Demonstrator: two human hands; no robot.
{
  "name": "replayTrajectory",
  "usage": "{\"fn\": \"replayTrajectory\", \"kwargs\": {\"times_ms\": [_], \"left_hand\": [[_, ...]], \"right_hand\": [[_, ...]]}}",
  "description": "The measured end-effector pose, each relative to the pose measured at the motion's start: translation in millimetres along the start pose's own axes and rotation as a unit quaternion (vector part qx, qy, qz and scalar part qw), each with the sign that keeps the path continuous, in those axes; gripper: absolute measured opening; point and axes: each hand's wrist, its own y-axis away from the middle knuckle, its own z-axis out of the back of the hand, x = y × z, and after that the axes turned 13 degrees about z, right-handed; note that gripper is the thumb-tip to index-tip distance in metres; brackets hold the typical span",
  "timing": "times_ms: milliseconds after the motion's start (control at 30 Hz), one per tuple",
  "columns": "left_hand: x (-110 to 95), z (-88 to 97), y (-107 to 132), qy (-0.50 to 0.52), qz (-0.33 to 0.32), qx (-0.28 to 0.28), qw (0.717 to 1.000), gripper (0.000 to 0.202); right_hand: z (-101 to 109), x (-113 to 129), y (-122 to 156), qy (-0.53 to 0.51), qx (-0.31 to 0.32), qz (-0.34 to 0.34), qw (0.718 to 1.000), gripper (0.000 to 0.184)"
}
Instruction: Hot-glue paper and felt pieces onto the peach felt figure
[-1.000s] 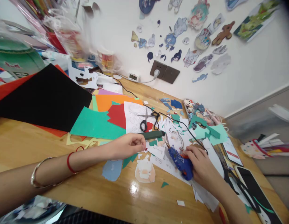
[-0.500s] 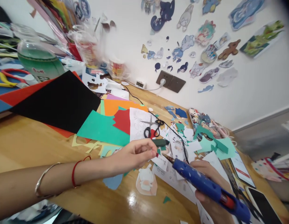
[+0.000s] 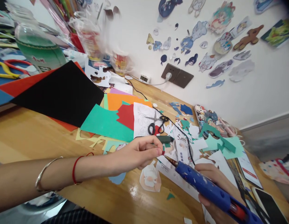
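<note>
My left hand (image 3: 144,151) is closed in a pinch on a tiny red paper piece (image 3: 163,153) that shows at its fingertips. My right hand (image 3: 219,183) wraps around a blue pen-shaped hot glue gun (image 3: 202,183). The gun's brownish metal nozzle (image 3: 170,160) points at the red piece, very close to it; whether they touch I cannot tell. Below my left hand, a pale paper cut-out figure (image 3: 150,178) lies on the table. Just behind the fingertips is a dark green pen-like tool (image 3: 165,139).
Black-handled scissors (image 3: 156,122) lie on a drawn sheet among scattered paper scraps. Black paper (image 3: 62,93) and green paper (image 3: 107,124) spread across the left. A green-labelled bottle (image 3: 39,46) stands back left. A black cord (image 3: 179,127) crosses the table. Phones (image 3: 267,200) lie at right.
The view has shifted, so most things sit farther right and slightly higher. Both hands keep their holds, with the nozzle still close to the red piece.
</note>
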Motion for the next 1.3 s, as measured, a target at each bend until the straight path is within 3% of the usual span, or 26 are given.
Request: {"fn": "replayTrajectory", "kwargs": {"times_ms": [700, 967, 1300], "left_hand": [[-3, 0.0, 2, -0.031, -0.002, 0.009, 0.999, 0.015], [-1, 1.8, 1, -0.044, -0.008, 0.016, 0.999, 0.015], [1, 2.3, 1, -0.034, -0.008, 0.011, 0.999, 0.016]], "right_hand": [[1, 0, 7, 0.010, 0.021, -0.021, 1.000, 0.035], [-1, 1, 7, -0.008, -0.008, -0.048, 0.999, 0.037], [3, -3, 12, 0.001, 0.028, -0.031, 0.999, 0.034]]}}
